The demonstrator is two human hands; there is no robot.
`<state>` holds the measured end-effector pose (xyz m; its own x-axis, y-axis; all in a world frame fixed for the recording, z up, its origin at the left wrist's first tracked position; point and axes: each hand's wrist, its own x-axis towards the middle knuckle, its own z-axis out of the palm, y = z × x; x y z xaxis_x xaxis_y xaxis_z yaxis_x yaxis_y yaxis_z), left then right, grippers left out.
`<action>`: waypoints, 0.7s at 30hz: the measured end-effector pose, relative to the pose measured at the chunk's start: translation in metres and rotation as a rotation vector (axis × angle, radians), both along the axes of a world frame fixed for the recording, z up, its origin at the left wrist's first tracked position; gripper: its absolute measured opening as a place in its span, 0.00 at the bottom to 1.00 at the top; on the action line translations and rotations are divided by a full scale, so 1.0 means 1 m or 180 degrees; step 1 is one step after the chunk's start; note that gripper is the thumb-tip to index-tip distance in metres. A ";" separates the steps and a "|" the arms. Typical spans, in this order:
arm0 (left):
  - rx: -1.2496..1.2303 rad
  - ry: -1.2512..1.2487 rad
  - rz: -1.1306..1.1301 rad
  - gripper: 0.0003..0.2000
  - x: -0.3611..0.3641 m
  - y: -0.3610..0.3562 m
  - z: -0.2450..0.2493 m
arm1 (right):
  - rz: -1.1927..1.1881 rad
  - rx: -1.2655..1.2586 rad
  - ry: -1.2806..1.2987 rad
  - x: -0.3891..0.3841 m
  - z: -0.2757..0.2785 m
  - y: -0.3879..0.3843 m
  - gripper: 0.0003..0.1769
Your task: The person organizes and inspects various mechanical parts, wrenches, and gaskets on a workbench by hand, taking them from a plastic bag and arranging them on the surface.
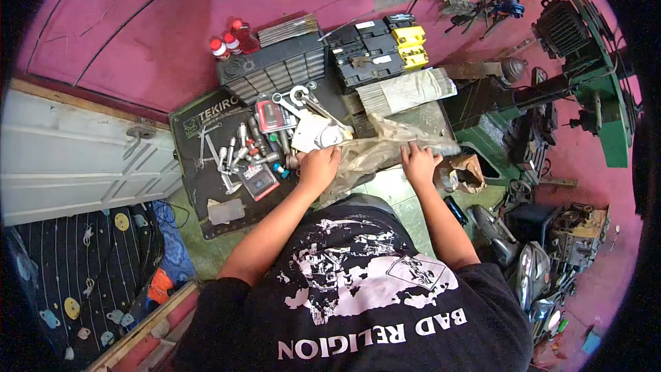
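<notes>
Our left hand (320,168) has its fingers curled at the left end of a crumpled clear plastic sheet (368,151); we cannot tell how firmly they grip. Our right hand (418,161) lays bent, slightly parted fingers over the sheet farther right, and whether they pinch it we cannot tell. The sheet stretches between both hands along the near right edge of a dark worktable (204,191), which is our landmark, and part of it sags below that edge.

Toward the worktable's middle, beyond our left hand, lie metal wrenches (315,106) and a pile of sockets (250,149). On its far right part rests a bundle of thin rods (403,91) partly wrapped in paper. Along its far side we find a ribbed grey case (277,67), red bottles (233,41) and black-and-yellow boxes (375,52).

Left of the worktable is a white panelled door (82,155); right of it stands a green machine (478,120). Beyond its far side spreads a pink surface (165,41).
</notes>
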<state>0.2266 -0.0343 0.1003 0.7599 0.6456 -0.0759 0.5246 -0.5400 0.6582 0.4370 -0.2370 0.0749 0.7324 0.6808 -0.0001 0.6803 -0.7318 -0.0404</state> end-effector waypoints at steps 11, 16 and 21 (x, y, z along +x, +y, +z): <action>0.0673 0.0317 -0.0380 0.27 0.024 -0.052 -0.006 | 0.1039 -0.0157 0.0594 0.005 -0.034 0.041 0.29; 0.0778 0.0458 0.0774 0.14 0.005 -0.035 -0.012 | -0.0006 -0.0815 0.0779 0.031 -0.032 0.044 0.41; -0.0093 0.0375 0.1486 0.11 0.005 -0.017 -0.013 | -0.0959 -0.0426 0.0557 0.066 -0.006 0.020 0.42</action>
